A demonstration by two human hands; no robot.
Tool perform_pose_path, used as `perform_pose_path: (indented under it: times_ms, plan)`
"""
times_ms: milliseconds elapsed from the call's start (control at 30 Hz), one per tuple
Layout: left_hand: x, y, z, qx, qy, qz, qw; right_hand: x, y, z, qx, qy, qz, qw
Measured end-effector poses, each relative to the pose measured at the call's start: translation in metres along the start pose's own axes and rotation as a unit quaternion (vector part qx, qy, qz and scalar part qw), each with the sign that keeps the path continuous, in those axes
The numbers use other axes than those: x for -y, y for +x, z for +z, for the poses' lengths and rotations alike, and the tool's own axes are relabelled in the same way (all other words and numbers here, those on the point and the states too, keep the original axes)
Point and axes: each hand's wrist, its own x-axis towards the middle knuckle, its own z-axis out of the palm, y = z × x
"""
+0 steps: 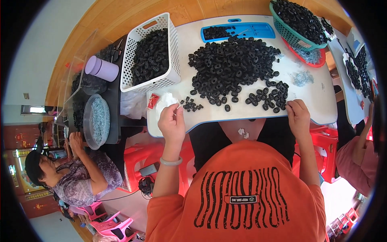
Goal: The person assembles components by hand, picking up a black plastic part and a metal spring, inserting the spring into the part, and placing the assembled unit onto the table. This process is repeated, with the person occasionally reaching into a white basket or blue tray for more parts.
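While near black pieces [265,107], left hand [172,122] and right hand [299,116] with curled fingers [179,116], grip unclear.

Honey-brown wood panelling [185,9] adjoins a pale wall [50,28] near me; pink plastic chairs [103,226] stand on the light floor [138,210].

Orange shirt [238,161], black wavy print [242,184], pale bangle [171,163], black trousers [206,141]

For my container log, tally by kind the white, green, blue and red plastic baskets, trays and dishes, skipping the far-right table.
Perforated plastic baskets: 2 (white rectangular basket, green rounded basket)
Flat blue rectangular plastic tray: 1
Shallow red rounded plastic dish: 1
Total: 4
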Motion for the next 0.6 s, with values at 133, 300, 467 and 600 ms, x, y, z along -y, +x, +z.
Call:
perform_pose_path:
  times_ms: [133, 300, 467, 600]
  plan:
    - [0.022, 0.001, 0.0, 0.04, 0.057, -0.018, 0.997, 0.003, -0.005, -0.006, -0.004, 0.009, -0.027, 1.0]
    - [0.017, 0.007, 0.01, 0.05, 0.054, 0.006, 0.997, 0.0, -0.006, -0.008, 0.0, -0.026, -0.042, 0.999]
    - [-0.014, 0.003, 0.016, 0.037, -0.039, 0.033, 0.998, -0.002, -0.007, -0.012, 0.011, 0.07, 0.048, 0.996]
    - [-0.063, -0.016, 0.024, 0.111, -0.135, 0.047, 0.983, 0.022, -0.004, -0.014, 0.013, 0.369, 0.114, 0.922]
